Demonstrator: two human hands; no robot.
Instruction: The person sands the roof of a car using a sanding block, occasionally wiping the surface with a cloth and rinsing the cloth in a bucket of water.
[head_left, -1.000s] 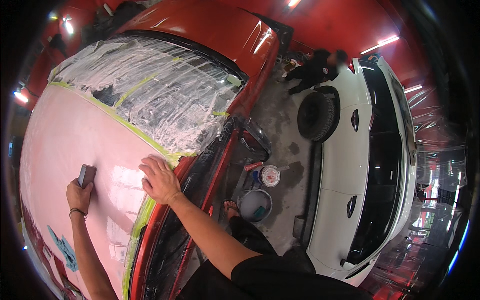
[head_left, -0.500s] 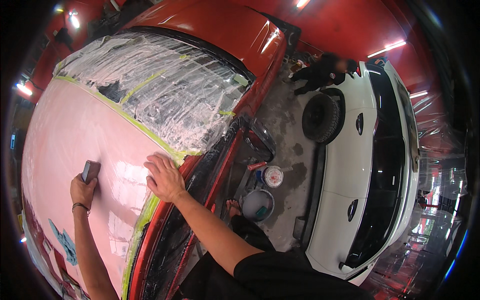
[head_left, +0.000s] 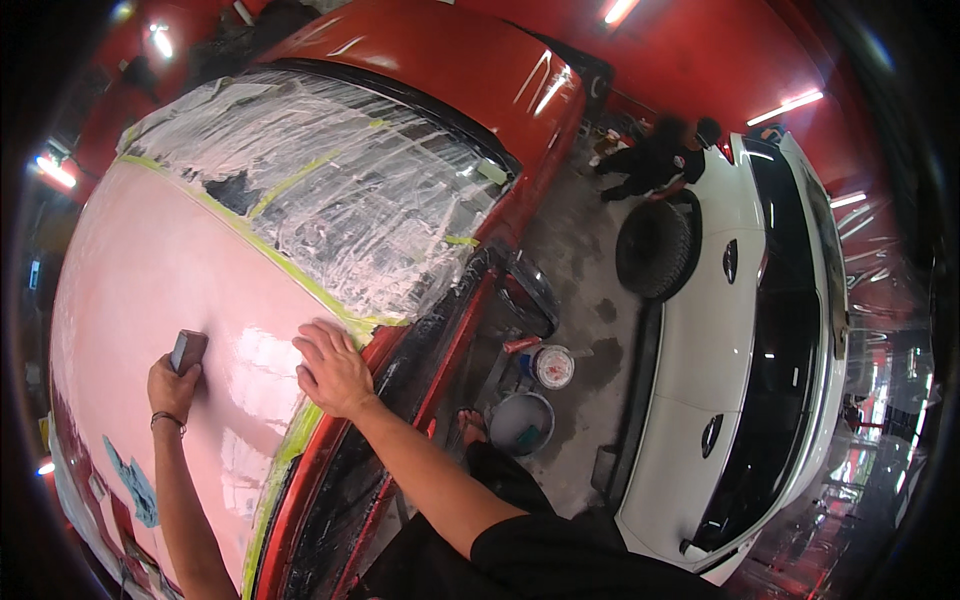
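My left hand [head_left: 170, 390], a band round its wrist, grips a dark grey sanding block [head_left: 189, 350] against the pale pink car roof [head_left: 170, 250]. Fingers spread, my right hand [head_left: 335, 368] lies on the roof near its right edge and holds nothing. Yellow-green masking tape [head_left: 290, 272] runs along the roof's front edge and down its side. Beyond it, whitish, dusty plastic film [head_left: 370, 180] covers the windshield, with a dark torn hole in it. A ragged blue-grey patch [head_left: 135, 482] shows on the roof left of my left forearm.
A white car [head_left: 690, 360] stands to the right. On the floor between are a grey water bucket [head_left: 521, 424] with something green inside and a white tub [head_left: 552, 367]. The red car's side mirror [head_left: 530, 300] juts out. A co-worker [head_left: 660, 160] crouches by a spare wheel [head_left: 655, 250].
The whole view has shifted slightly, moving the scene a little right and down. Both hands keep nearly the same places on the roof. The co-worker's posture has changed a little.
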